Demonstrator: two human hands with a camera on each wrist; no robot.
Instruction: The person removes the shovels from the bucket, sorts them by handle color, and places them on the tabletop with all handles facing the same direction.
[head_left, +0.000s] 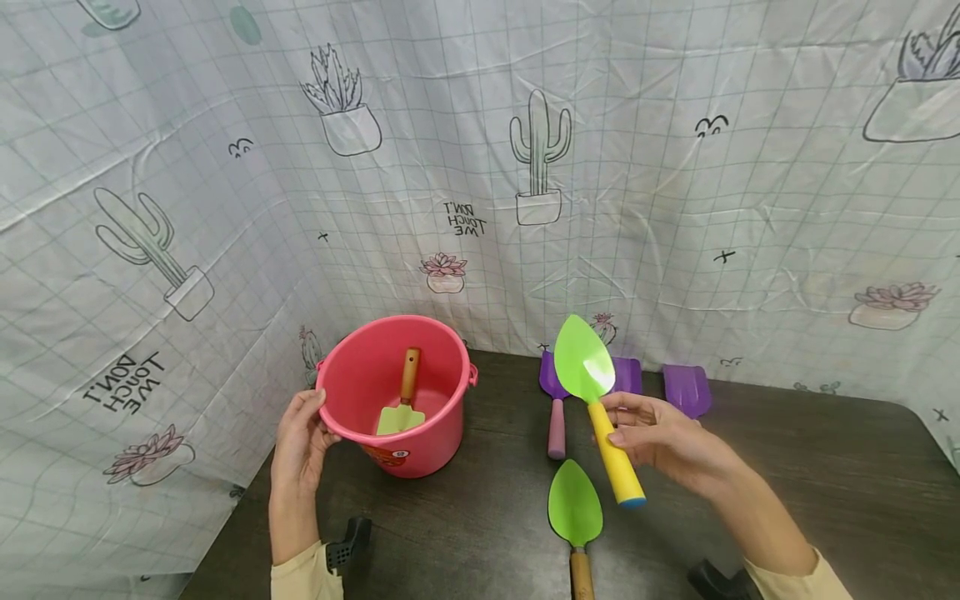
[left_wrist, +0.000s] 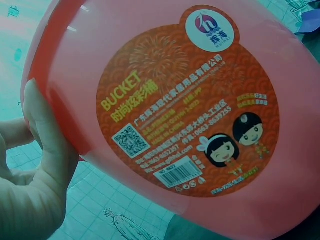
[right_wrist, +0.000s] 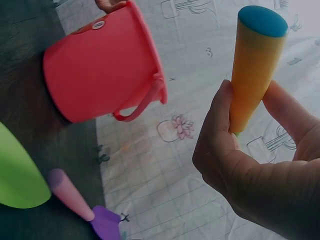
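Note:
A pink bucket point(head_left: 442, 442) stands tilted toward the viewer on the table's left. My left hand point(head_left: 300, 437) grips its rim at the left side; the left wrist view shows the thumb along the wall beside a round orange label point(left_wrist: 190, 110). Inside the bucket lies a small pale-green spade point(head_left: 402, 417) with a wooden handle. Raised over the table, a green trowel point(head_left: 581, 358) with a yellow handle is pinched between thumb and fingers of my right hand point(head_left: 667, 433). Its blade points up and away, and the blue handle end faces me.
Another green trowel point(head_left: 575, 504) with a wooden handle lies at the front middle. Behind the raised trowel lie a purple shovel with a pink handle point(head_left: 556, 429) and, farther right, another purple blade point(head_left: 686, 389). A cactus-print cloth point(head_left: 637, 208) hangs behind the dark table point(head_left: 825, 467).

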